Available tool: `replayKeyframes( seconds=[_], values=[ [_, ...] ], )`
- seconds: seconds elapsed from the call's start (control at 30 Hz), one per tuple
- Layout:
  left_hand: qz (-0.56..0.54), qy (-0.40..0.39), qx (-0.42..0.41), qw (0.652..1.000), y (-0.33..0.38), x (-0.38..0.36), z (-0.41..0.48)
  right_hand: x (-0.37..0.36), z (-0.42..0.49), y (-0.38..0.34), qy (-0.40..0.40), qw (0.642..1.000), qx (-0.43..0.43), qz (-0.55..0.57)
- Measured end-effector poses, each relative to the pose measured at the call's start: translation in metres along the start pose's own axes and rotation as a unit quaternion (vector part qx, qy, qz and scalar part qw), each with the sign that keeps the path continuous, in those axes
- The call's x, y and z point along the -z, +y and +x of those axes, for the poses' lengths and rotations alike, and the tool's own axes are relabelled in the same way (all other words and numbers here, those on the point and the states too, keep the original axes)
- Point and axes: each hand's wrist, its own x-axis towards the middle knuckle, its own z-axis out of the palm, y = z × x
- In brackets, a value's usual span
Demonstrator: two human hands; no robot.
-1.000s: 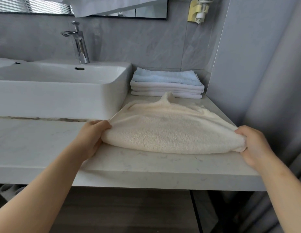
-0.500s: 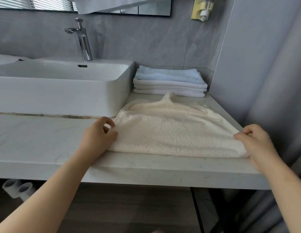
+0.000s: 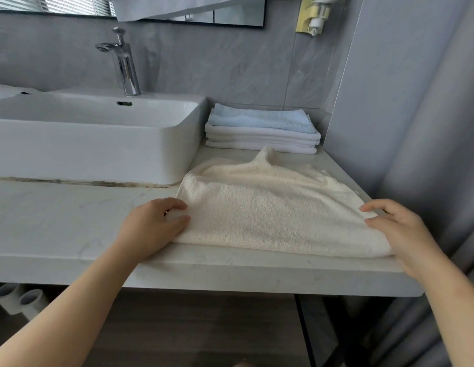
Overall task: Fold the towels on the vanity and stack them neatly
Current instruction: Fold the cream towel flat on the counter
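A cream towel (image 3: 273,207) lies folded and flat on the marble vanity top (image 3: 58,221), with a small peak at its far edge. My left hand (image 3: 153,226) rests at the towel's near left corner, thumb and forefinger loosely bent on the edge. At the near right corner lies my right hand (image 3: 397,229), its fingers relaxed on top of the cloth. Behind the cream towel stands a stack of folded towels (image 3: 262,136), white ones below and a light blue towel (image 3: 262,119) on top.
A white basin (image 3: 93,139) with a chrome tap (image 3: 123,62) fills the left of the vanity. A grey wall (image 3: 389,102) and a curtain (image 3: 447,181) close off the right side. The counter's front edge runs just below my hands.
Both hands gripped the towel's near corners a second ago and held them slightly raised. The towel now lies flat and my fingers have loosened.
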Motion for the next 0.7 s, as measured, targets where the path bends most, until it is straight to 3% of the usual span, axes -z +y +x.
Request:
replayKeyframes(
  seconds=[0.13,0.37,0.47,0.63,0.7],
  values=[
    [0.094,0.020,-0.020,0.995,0.001,-0.001,-0.001,0.008,-0.002,-0.001,-0.002,1.000,-0.012,0.027],
    [0.087,0.024,-0.027,0.996,-0.001,-0.001,0.000,0.012,-0.004,-0.006,-0.071,0.995,-0.057,0.040],
    [0.086,0.005,-0.011,0.996,0.007,0.003,0.001,0.010,-0.003,-0.008,-0.045,0.997,-0.059,0.028],
    [0.155,-0.109,0.026,0.982,0.018,0.019,0.021,0.002,0.015,-0.015,0.015,0.997,-0.045,-0.062],
    [0.177,-0.077,0.016,0.981,0.022,0.024,0.034,-0.002,0.030,-0.017,0.070,0.993,-0.028,-0.091]
  ],
)
